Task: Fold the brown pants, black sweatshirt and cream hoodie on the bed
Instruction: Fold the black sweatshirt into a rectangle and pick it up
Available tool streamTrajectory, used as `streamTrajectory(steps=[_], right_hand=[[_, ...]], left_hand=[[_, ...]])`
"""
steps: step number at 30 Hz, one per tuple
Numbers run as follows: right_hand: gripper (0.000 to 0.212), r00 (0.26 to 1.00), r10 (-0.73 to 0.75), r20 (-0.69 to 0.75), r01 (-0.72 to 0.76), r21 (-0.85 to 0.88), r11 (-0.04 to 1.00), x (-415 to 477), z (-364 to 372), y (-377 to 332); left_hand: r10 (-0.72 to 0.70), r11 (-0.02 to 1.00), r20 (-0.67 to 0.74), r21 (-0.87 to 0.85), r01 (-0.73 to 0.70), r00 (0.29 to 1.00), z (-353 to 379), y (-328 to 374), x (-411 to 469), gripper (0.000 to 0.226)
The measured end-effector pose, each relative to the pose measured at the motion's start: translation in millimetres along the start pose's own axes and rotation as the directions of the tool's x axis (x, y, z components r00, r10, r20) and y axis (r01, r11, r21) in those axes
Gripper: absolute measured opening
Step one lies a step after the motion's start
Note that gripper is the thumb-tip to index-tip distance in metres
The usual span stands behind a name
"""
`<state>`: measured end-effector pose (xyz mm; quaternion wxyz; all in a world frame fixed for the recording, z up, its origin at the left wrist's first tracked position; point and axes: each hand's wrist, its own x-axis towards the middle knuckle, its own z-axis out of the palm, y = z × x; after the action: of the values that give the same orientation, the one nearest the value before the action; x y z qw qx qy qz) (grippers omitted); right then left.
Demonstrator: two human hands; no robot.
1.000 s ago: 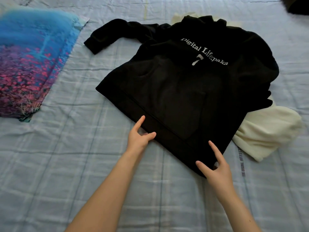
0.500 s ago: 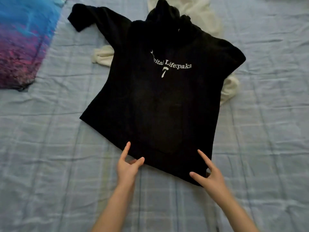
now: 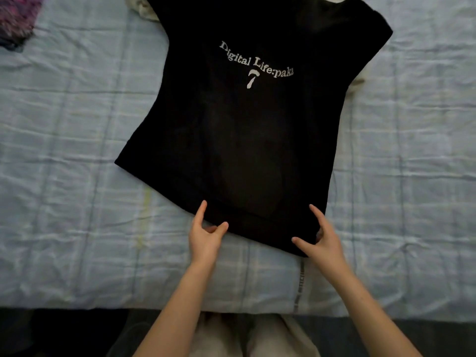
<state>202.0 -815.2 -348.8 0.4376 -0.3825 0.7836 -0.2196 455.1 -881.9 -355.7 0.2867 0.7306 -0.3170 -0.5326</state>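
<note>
Gripping the near hem, that's where both hands are right now: the left hand (image 3: 207, 233) has forefinger and thumb spread over the edge with the other fingers curled in at the cloth, and the right hand (image 3: 322, 238) mirrors it at the lower right corner, curled fingers tucked into the fabric. Both look to be pinching the hem, though the undersides are hidden. The black sweatshirt (image 3: 247, 140) lies spread print-side up across the middle of the bed (image 3: 77, 130), its body running from the hands up to the top of the frame and sitting a touch skewed, hem slanting down to the right. The cream hoodie (image 3: 143, 9) peeks out from beneath it at the upper left, with another sliver at the right edge. No brown pants in view. A purple patterned cloth (image 3: 15, 19) sits in the upper left corner. My read: this is the laying-out step for the sweatshirt, with no fold made yet. Next up calls for squaring the hem, flattening the body, then finding the sleeves, which I can't see from here, and bringing them across the chest. Watch that the hoodie underneath doesn't drag along with it.
</note>
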Motion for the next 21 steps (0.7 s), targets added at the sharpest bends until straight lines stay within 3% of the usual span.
streamTrajectory(steps=[2,5,8,12,14,18,21], right_hand=[[0.086,0.997,0.010,-0.083,-0.023,-0.160,0.987,-1,-2,-9],[0.079,0.949,-0.214,-0.234,0.065,-0.517,0.854,0,9,-36],[0.068,0.898,-0.410,-0.158,0.282,-0.507,0.814,13,46,-74],[0.060,0.864,-0.504,-0.002,0.434,-0.505,0.746,43,120,-125],[0.058,0.828,-0.561,0.019,0.488,-0.518,0.703,60,155,-146],[0.057,0.838,-0.546,0.001,0.444,-0.582,0.681,92,208,-166],[0.058,0.866,-0.500,0.003,0.379,-0.655,0.653,103,226,-158]], left_hand=[[0.060,0.983,0.027,0.174,-0.064,0.998,-10,6,-1,0.078],[0.167,0.893,0.038,0.417,-0.168,0.985,-33,17,3,0.080],[0.377,0.792,0.013,0.514,-0.329,0.926,-58,33,32,0.074],[0.577,0.627,0.044,0.616,-0.477,0.815,-94,59,103,0.065],[0.633,0.539,0.044,0.691,-0.481,0.773,-113,67,143,0.067],[0.561,0.560,0.052,0.711,-0.426,0.826,-136,72,206,0.072],[0.593,0.520,0.111,0.704,-0.484,0.798,-144,71,230,0.065]])
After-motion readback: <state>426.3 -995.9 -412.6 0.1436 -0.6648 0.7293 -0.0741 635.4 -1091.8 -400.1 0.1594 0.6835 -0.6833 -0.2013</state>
